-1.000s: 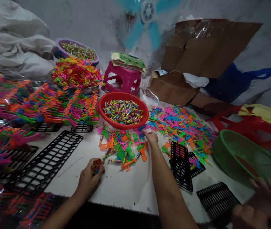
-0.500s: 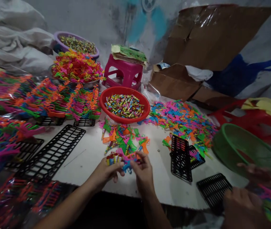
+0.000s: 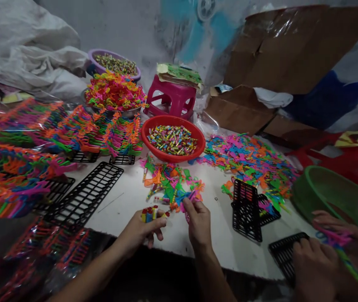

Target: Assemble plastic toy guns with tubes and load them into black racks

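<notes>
My left hand point(image 3: 141, 230) is closed around a bunch of small coloured tubes point(image 3: 149, 214) just above the near edge of the white table point(image 3: 172, 235). Close to its right, my right hand point(image 3: 197, 220) pinches a blue and pink plastic toy piece point(image 3: 187, 197) at the near side of a small heap of coloured toy pieces point(image 3: 169, 182). Behind that heap stands a red bowl point(image 3: 197, 151) full of the same little tubes.
Black plastic racks point(image 3: 84, 195) lie at left, beside rows of filled racks point(image 3: 40, 138); more racks point(image 3: 248, 209) lie at right. A wide scatter of toy pieces point(image 3: 248, 157) spreads right. Another person's hands point(image 3: 323, 247) work by a green basin point(image 3: 333, 197). A pink stool point(image 3: 172, 98) and cardboard stand behind.
My right hand came back from the far heap with a toy piece and met my left hand near the table edge. My left hand lifted its bunch of tubes.
</notes>
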`<act>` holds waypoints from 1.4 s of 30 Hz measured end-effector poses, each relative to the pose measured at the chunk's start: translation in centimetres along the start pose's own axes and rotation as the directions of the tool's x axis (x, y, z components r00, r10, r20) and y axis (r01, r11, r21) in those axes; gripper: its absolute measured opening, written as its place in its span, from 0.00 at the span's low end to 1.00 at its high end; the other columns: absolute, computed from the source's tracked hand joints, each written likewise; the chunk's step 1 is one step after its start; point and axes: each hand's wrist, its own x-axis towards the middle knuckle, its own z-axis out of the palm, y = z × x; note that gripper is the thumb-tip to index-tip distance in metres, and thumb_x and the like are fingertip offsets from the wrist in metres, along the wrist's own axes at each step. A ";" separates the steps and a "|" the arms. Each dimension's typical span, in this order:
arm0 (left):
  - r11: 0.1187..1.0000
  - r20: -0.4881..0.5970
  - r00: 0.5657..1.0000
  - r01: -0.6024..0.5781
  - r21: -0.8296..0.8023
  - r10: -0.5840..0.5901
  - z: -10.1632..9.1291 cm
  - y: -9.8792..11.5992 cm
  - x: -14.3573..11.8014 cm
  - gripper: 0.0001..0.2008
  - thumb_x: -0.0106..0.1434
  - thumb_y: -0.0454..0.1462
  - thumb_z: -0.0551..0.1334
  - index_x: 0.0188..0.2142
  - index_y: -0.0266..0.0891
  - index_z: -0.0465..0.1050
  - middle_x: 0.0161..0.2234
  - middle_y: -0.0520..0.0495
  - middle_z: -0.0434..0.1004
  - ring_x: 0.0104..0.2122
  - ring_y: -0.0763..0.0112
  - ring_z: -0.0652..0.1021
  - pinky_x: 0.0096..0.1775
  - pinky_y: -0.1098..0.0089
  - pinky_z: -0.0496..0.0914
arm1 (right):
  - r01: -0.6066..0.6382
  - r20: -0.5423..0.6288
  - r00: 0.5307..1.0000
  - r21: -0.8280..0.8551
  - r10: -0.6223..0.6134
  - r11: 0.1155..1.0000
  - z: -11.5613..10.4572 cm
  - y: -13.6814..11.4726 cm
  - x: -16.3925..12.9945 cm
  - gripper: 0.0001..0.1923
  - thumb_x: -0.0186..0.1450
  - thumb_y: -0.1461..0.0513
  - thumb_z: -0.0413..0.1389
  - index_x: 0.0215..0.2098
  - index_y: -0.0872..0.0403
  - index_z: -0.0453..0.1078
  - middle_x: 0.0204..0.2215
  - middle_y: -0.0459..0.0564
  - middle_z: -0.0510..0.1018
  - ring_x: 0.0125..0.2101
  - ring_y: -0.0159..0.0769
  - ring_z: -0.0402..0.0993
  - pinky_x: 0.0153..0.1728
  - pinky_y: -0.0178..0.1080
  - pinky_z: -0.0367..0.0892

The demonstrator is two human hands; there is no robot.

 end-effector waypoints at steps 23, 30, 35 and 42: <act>0.992 -0.050 0.996 -0.070 0.109 0.075 0.2 -0.9 0.5 0.18 0.51 0.49 0.61 0.29 0.34 0.66 0.16 0.56 0.66 0.09 0.83 0.62 0.10 0.80 0.55 | -0.044 -0.039 0.998 -0.005 0.043 0.999 2.7 1.6 -1.4 0.18 0.59 0.49 0.51 0.27 0.56 0.62 0.21 0.43 0.65 0.23 0.28 0.61 0.25 0.32 0.60; 0.958 -0.068 0.982 -0.153 0.243 0.174 0.3 -0.9 2.7 0.20 0.50 0.48 0.62 0.36 0.34 0.69 0.25 0.48 0.72 0.23 0.71 0.74 0.16 0.77 0.65 | -0.010 0.010 1.000 -0.198 0.012 0.980 0.6 2.6 3.1 0.20 0.58 0.47 0.49 0.23 0.56 0.62 0.20 0.44 0.65 0.23 0.29 0.61 0.25 0.32 0.60; 0.988 -0.376 0.913 -0.139 0.072 0.156 -1.6 -1.7 4.4 0.22 0.47 0.48 0.64 0.37 0.35 0.68 0.20 0.53 0.70 0.18 0.76 0.70 0.16 0.79 0.62 | -0.037 -0.188 0.969 -0.756 -0.163 0.653 -7.6 3.2 12.0 0.21 0.60 0.50 0.46 0.27 0.58 0.69 0.27 0.55 0.72 0.30 0.38 0.67 0.32 0.37 0.62; 0.948 -0.308 0.926 -0.129 0.290 0.220 -4.1 -5.4 4.1 0.20 0.54 0.49 0.58 0.41 0.40 0.63 0.18 0.56 0.70 0.13 0.77 0.67 0.15 0.77 0.61 | 0.047 -0.106 0.956 -0.865 -0.274 0.499 -13.2 8.1 11.5 0.18 0.55 0.63 0.46 0.40 0.62 0.69 0.44 0.63 0.70 0.47 0.45 0.63 0.50 0.47 0.54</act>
